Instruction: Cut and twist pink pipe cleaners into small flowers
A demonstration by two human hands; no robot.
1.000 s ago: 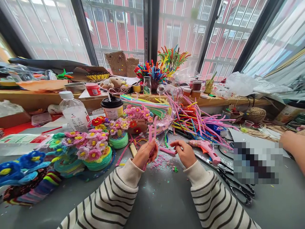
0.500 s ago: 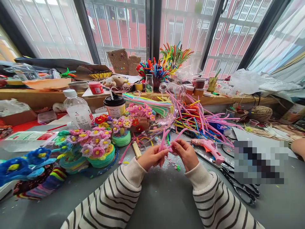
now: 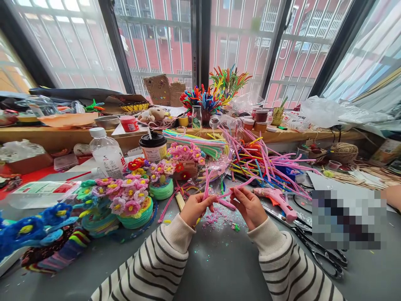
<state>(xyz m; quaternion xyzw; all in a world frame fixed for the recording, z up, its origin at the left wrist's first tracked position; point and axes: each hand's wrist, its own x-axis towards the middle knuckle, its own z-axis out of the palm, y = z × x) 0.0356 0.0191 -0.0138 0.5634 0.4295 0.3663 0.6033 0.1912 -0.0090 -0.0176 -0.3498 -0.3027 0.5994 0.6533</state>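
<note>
Pink fuzzy stems [image 3: 206,184] stand up from between the thumb and fingers of my left hand [image 3: 196,207], which is closed on them. Another pink stem [image 3: 242,185] slants up to the right, and my right hand [image 3: 249,207] pinches it between thumb and fingertips. The stems run toward each other between the hands; where they join is too small to tell. Below and between the hands, pink bits and glitter [image 3: 216,219] lie scattered on the grey table [image 3: 219,267], with a small green piece [image 3: 235,227] near my right hand.
At left are pink flowers [image 3: 130,194] in a green pot, a blue flower [image 3: 26,228], a bottle [image 3: 106,156] and a lidded cup [image 3: 153,146]. Colourful stems [image 3: 266,159] pile up behind. At right lie a pink glue gun [image 3: 277,200], scissors [image 3: 322,253] and another person's arm [image 3: 393,196].
My hands have moved apart, drawing the pink stem out between them; my right hand has shifted right. The view has tilted up slightly, so the table things appear lower.
</note>
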